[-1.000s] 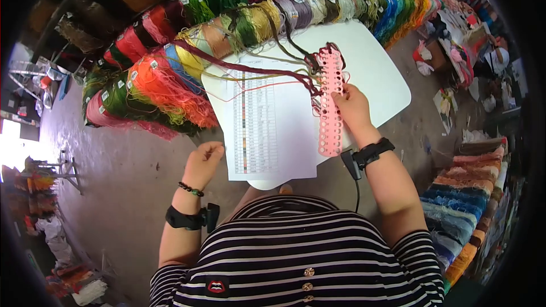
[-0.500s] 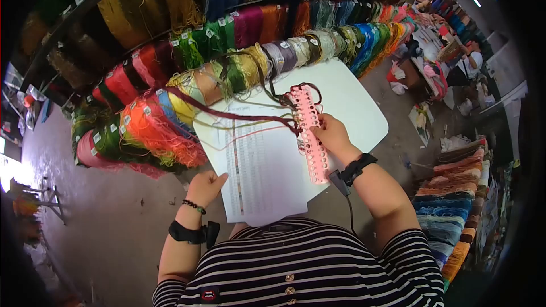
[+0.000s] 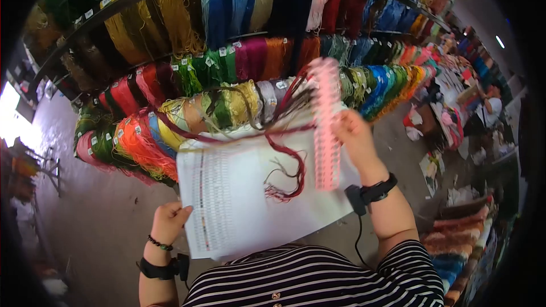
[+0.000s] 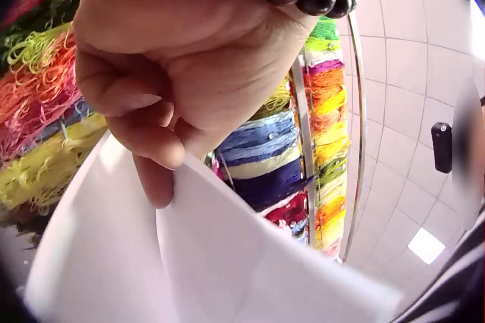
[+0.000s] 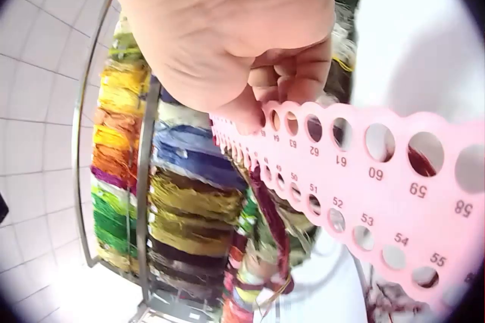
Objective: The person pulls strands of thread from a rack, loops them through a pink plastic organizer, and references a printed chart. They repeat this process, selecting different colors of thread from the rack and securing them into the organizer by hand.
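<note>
My right hand (image 3: 354, 135) pinches the edge of a pink strip (image 3: 327, 159) with numbered holes; in the right wrist view the thumb and curled fingers of the hand (image 5: 235, 43) grip the strip (image 5: 356, 179). Dark red, brown and olive threads (image 3: 290, 108) hang from its upper part. The strip is raised and blurred over the white board. My left hand (image 3: 169, 222) pinches the left edge of a printed sheet (image 3: 210, 204); the left wrist view shows thumb and finger of the hand (image 4: 174, 73) on the white paper (image 4: 204, 247).
A loose dark red thread bundle (image 3: 293, 176) lies right of the printed chart. Beyond the board runs a row of coloured yarn hanks (image 3: 227, 105), with more racks (image 3: 239, 5) behind. Further yarn piles (image 3: 455, 250) stand at the right, and a person (image 3: 490, 108) is in the background.
The pink strip has been lifted up and away from the sheet, with its threads trailing. A red bundle now shows on the board. The left hand and sheet edge have shifted left and down in view.
</note>
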`<state>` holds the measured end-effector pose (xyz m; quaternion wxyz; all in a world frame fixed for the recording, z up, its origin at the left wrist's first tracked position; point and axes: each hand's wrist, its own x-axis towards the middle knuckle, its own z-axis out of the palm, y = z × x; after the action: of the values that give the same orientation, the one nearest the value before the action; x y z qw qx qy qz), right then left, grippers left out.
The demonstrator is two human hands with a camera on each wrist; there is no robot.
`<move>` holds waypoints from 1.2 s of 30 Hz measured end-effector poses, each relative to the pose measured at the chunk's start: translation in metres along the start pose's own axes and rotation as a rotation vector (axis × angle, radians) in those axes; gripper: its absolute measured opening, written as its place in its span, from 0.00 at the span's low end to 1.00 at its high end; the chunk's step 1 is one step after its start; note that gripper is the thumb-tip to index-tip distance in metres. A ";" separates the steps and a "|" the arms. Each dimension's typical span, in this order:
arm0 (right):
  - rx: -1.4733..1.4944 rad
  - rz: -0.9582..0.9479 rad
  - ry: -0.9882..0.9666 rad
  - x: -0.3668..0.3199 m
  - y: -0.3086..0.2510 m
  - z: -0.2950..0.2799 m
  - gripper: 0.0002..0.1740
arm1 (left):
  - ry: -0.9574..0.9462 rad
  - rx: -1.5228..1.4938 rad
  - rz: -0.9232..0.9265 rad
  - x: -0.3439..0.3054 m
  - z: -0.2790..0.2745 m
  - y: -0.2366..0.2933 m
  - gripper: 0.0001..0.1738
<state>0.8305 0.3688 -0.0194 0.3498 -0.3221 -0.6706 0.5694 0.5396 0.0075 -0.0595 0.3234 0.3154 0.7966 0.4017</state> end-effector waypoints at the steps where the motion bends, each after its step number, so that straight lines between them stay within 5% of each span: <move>1: 0.024 -0.092 0.102 0.015 -0.008 -0.024 0.10 | 0.040 -0.005 -0.005 -0.008 0.004 0.007 0.11; 6: 0.249 -0.341 0.468 0.060 -0.048 -0.159 0.13 | 0.243 -0.078 -0.031 -0.036 0.042 0.040 0.09; 9: 0.227 -0.380 0.429 0.066 -0.050 -0.190 0.13 | 0.313 -0.193 -0.019 -0.036 0.075 0.060 0.09; 16: 0.080 -0.039 -0.016 0.067 0.050 -0.090 0.13 | 0.329 -0.544 0.020 -0.019 0.129 0.088 0.10; 21: -0.575 0.042 -0.182 0.070 0.129 -0.070 0.18 | 0.283 -0.697 0.029 -0.007 0.163 0.079 0.08; 24: -0.819 -0.073 -0.102 0.075 0.064 -0.080 0.20 | 0.130 -0.390 -0.077 0.015 0.167 0.035 0.12; 29: -0.869 -0.435 -0.107 0.151 0.006 -0.065 0.22 | 0.039 -0.142 -0.271 0.028 0.185 0.060 0.15; 34: -0.892 -0.418 -0.010 0.254 0.082 -0.001 0.35 | 0.103 -0.006 -0.062 -0.003 0.176 0.063 0.15; 36: -0.814 -0.192 -0.233 0.255 0.053 0.013 0.32 | 0.127 0.119 -0.083 -0.028 0.161 0.071 0.14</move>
<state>0.6820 0.5815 -0.0472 0.1677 -0.3036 -0.9022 0.2562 0.6978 0.0904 -0.0673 0.2693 0.2748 0.8504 0.3589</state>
